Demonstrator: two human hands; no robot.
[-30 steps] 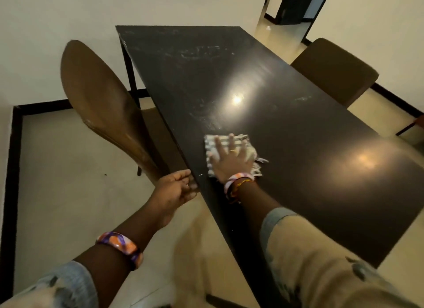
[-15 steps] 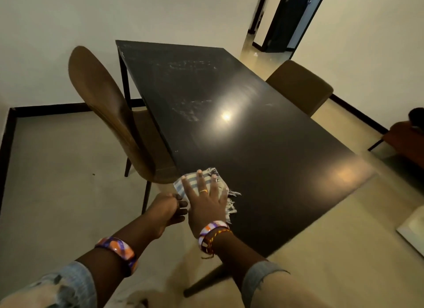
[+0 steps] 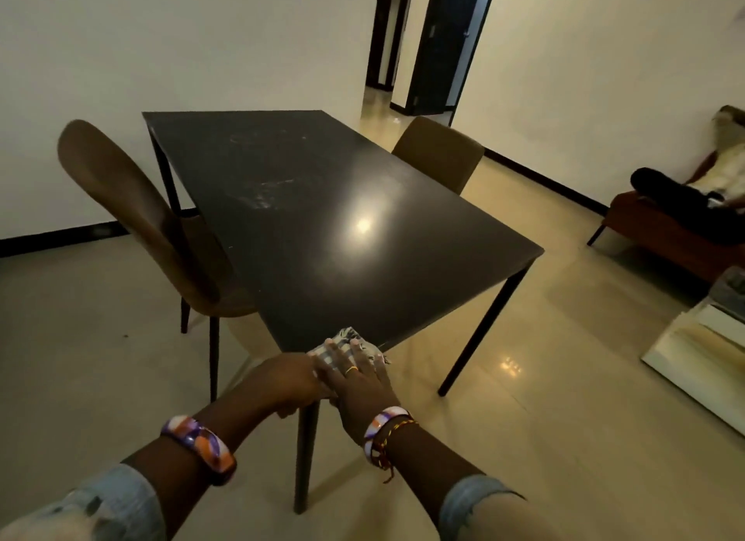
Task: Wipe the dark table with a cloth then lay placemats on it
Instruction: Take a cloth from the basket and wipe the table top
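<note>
So from the head camera, the dark surface [image 3: 342, 226] sits corner-on toward the person, glossy enough to throw back a bright spot of ceiling light near its middle. There are pale smudgy streaks farther back on the top, toward the wall side.

The cloth [image 3: 350, 345], a small striped or checked rag with frayed edges, is right at the nearest corner of the surface, partly hanging past the edge. The right hand [image 3: 356, 379] lies flat on top of it, fingers spread and pressing down, not gripping, a thin ring on one finger. The left hand [image 3: 288, 383] is just beside it at the same corner, touching the right hand, fingers curled under; whether it's pinching the cloth or the table edge I honestly can't tell. Both wrists have orange, purple and white bangles, and the right one has a braided thread band too.

A brown chair [image 3: 153, 226] is tucked in on the left side, and a second chair [image 3: 441, 153] sits on the far right side. Off to the right there's a reddish couch [image 3: 669, 234] with dark stuff piled on it. The floor is shiny beige tile. No placemats anywhere in view.
</note>
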